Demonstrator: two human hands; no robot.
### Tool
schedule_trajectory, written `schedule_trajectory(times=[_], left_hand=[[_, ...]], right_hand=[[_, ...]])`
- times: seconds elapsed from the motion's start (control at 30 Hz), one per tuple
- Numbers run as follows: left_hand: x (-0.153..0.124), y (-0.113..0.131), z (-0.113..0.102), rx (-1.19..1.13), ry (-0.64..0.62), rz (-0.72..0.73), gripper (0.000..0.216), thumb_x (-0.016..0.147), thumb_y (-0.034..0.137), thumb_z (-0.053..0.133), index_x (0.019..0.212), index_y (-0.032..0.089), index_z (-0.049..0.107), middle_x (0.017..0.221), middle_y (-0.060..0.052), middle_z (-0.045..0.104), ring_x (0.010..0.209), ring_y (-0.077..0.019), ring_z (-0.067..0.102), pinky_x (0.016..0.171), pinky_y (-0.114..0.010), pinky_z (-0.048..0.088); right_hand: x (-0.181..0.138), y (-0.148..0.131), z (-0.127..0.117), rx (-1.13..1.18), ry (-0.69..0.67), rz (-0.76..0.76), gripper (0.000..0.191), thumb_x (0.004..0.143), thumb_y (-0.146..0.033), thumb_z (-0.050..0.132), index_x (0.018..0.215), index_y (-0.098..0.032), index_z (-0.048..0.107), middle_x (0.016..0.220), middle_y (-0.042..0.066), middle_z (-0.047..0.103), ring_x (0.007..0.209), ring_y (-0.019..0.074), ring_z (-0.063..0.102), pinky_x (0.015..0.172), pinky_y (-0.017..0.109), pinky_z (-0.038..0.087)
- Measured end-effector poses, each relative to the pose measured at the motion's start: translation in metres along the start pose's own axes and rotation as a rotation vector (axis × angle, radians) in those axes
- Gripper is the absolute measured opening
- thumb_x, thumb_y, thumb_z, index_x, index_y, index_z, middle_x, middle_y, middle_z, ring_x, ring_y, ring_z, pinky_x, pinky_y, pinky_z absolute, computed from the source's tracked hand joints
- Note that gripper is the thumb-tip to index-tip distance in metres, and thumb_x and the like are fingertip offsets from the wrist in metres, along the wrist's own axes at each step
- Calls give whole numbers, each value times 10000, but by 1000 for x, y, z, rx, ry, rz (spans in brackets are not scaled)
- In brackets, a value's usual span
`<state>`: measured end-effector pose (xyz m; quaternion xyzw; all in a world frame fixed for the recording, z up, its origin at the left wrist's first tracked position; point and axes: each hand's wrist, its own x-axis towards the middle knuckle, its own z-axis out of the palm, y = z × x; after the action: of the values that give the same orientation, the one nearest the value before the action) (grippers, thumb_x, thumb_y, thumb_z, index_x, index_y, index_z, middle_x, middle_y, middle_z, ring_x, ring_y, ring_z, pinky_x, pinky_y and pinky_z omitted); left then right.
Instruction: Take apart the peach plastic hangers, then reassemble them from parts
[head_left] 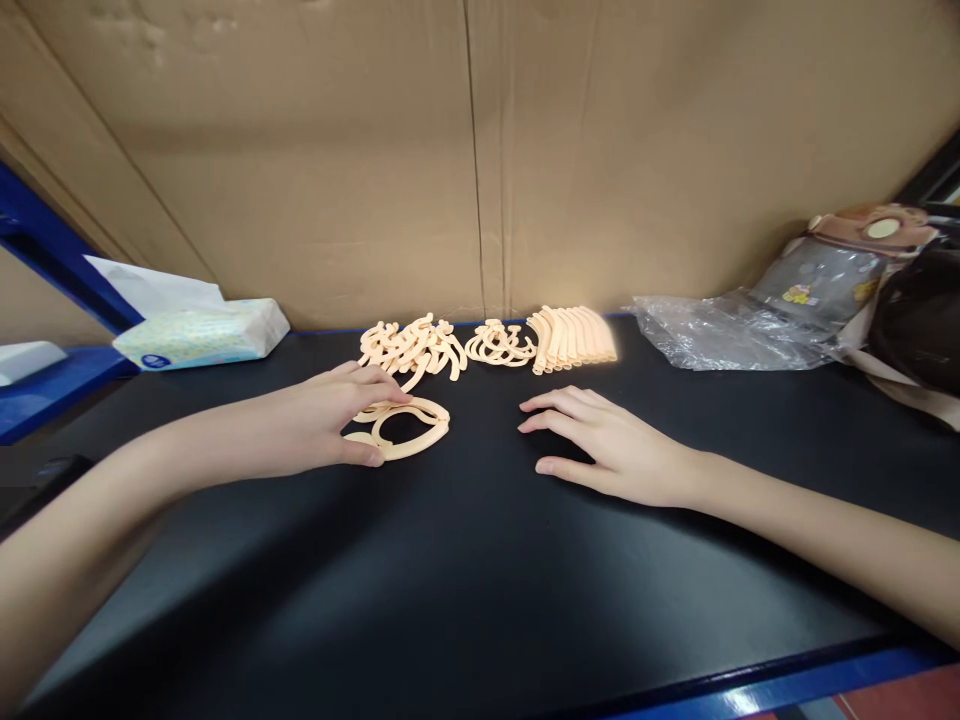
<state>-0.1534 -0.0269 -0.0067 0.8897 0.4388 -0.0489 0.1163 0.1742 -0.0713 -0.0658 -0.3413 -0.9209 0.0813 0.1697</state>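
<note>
Beige, curved, tube-like pieces (424, 440) lie on the black tabletop, joined or laid together into a rounded loop with a pointed right end. My left hand (330, 415) grips this loop at its left side, fingertips on the far edge and thumb on the near edge. The palm hides part of it. To the right, my right hand (607, 445) rests just over the table with fingers and thumb apart, holding nothing. Behind the loop are a loose pile of short curved beige pieces (416, 345), a small heap of thinner curved ones (501, 345) and a neat row of longer ones (571, 338).
A tissue pack (202, 335) stands at the back left. Crumpled clear plastic (720, 325), a bottle with a brown lid (825, 265) and a dark bag (919, 320) sit at the right. Cardboard (337, 160) walls the back; a blue frame edges the table.
</note>
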Motion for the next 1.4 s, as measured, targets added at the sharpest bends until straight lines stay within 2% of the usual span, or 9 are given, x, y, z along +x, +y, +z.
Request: schedule_trajectory(times=[0.47, 0.6, 0.7, 0.87, 1.07, 1.13, 1.23, 1.33, 1.4], left_hand=[[-1, -3, 6, 77, 5, -51, 633, 760, 436, 617, 1358, 286, 472, 1466, -69, 393, 1370, -332, 299, 1093, -514, 296], [2, 0, 6, 74, 64, -28, 731, 745, 527, 637, 1387, 249, 429, 1495, -109, 336, 1370, -361, 289, 1083, -535, 307], [9, 9, 11, 35, 170, 43, 694, 777, 598, 595, 1352, 237, 451, 1426, -106, 422, 1333, -337, 344, 1078, -521, 322], [20, 42, 30, -3, 389, 202, 376, 917, 448, 489, 1227, 239, 524, 1270, -60, 538, 1213, -241, 461, 1019, -404, 402], [24, 69, 56, 49, 357, 464, 298, 958, 312, 457, 1219, 211, 558, 1265, -69, 574, 1148, -202, 536, 963, -339, 445], [24, 70, 59, 41, 366, 498, 285, 957, 294, 461, 1205, 212, 573, 1253, -61, 594, 1130, -190, 561, 957, -322, 455], [24, 69, 60, 44, 394, 527, 261, 952, 266, 465, 1170, 216, 598, 1228, -54, 618, 1098, -188, 590, 940, -316, 470], [24, 70, 59, 29, 397, 525, 249, 945, 240, 464, 1145, 224, 612, 1214, -51, 626, 1078, -185, 603, 914, -303, 485], [25, 70, 58, 23, 388, 512, 249, 943, 231, 461, 1140, 229, 613, 1210, -50, 626, 1078, -185, 603, 909, -302, 488]], right_hand=[[0, 0, 0, -10, -2, -9, 361, 950, -430, 452, 1203, -201, 570, 1307, 96, 534, 1187, 220, 483, 1011, 417, 402], [0, 0, 0, -13, -5, -3, 361, 948, -425, 457, 1201, -195, 573, 1307, 97, 533, 1189, 220, 483, 1012, 412, 404], [0, 0, 0, -17, -3, -9, 362, 947, -425, 457, 1201, -195, 573, 1304, 101, 535, 1186, 223, 488, 1008, 415, 410], [1, 1, -1, -25, 0, -17, 373, 949, -429, 450, 1206, -189, 576, 1305, 103, 538, 1177, 224, 496, 1009, 415, 413], [0, 1, 2, -12, -1, -27, 385, 946, -430, 451, 1227, -190, 559, 1328, 105, 517, 1200, 226, 486, 1022, 415, 403], [2, 2, -1, 65, 33, 6, 374, 937, -426, 472, 1232, -209, 547, 1350, 100, 492, 1229, 218, 472, 1030, 399, 400], [9, 15, -14, 168, 214, 135, 305, 917, -409, 510, 1149, -225, 581, 1231, 78, 574, 1146, 206, 538, 991, 379, 428], [19, 45, -35, 157, 405, 364, 280, 906, -428, 500, 1022, -204, 620, 1063, 64, 658, 917, 198, 620, 823, 352, 490], [26, 71, -48, 55, 415, 498, 315, 921, -413, 450, 1049, -175, 614, 1048, 80, 671, 899, 194, 620, 801, 334, 481]])
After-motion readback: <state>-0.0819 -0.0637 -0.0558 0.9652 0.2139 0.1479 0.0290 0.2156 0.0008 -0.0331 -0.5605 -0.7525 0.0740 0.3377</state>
